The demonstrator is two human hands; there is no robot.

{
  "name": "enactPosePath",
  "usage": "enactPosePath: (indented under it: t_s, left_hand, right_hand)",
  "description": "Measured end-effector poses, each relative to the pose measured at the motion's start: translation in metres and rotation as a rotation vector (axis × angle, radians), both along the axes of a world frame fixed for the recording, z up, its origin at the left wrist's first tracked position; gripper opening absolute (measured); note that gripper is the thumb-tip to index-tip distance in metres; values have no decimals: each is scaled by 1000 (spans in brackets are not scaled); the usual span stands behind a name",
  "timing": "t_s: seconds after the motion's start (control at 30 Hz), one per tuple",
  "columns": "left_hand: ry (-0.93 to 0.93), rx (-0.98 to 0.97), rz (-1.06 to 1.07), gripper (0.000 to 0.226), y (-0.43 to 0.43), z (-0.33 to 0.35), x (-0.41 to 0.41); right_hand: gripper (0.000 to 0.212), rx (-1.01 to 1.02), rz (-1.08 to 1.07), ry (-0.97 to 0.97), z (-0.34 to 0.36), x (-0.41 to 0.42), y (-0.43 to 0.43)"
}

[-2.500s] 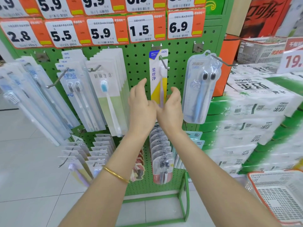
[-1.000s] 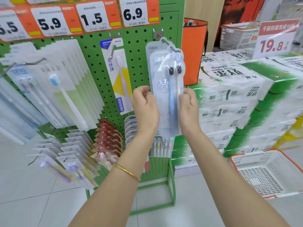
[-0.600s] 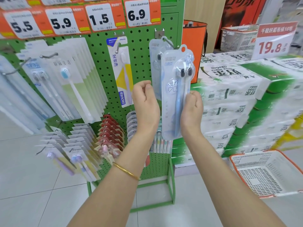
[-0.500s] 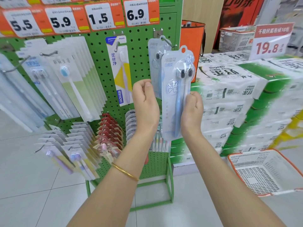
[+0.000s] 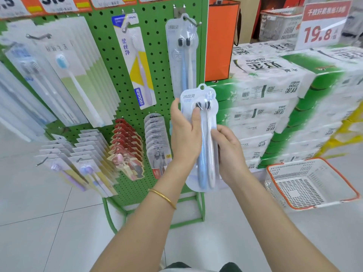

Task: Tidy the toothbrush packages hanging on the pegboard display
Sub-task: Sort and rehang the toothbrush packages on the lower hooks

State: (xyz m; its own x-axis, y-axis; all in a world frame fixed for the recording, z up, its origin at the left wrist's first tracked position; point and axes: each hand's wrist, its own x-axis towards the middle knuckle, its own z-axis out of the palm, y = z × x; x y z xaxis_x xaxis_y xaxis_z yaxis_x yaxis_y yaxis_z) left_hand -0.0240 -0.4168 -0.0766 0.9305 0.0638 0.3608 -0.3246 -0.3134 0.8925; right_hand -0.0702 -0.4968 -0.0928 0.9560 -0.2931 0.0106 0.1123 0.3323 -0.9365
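Green pegboard [image 5: 159,65] stands behind the toothbrush package [image 5: 204,173] your left grip [image 5: 185,136] and right grip [image 5: 229,152] clasp; likely light, slippery, bendy, so hold its edges.

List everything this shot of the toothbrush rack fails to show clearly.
Head view only:
Price tags: cut off by the top edge, numbers incomplete.
Far-left packs: blurred, print unreadable.
Held toothbrush pack: its sides are covered by the left hand and right hand.
Tissue bales: blurred, small print unreadable.
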Motion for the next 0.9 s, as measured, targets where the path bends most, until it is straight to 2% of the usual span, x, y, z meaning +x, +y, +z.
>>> enactPosePath:
  t_s: [0.1,0.2,0.5,0.73,0.9]
  left_hand:
    - [-38,197,40,64,-1,-18,-9]
    - [17,351,-6,69,-1,-30,-17]
    - [122,631,-377,66,11,-61,-40]
    - [174,910,-482,106,14,-55,-31]
    - [156,1059,-448,119,8,-51,-27]
  right_hand:
    - [18,115,14,59,-8,0,-2]
    - [18,220,13,116,-18,2,-7]
    - [23,385,-140,165,-31,20,-31]
    - [19,375,-218,215,-37,29,-41]
    - [23,417,-241,209,-38,29,-38]
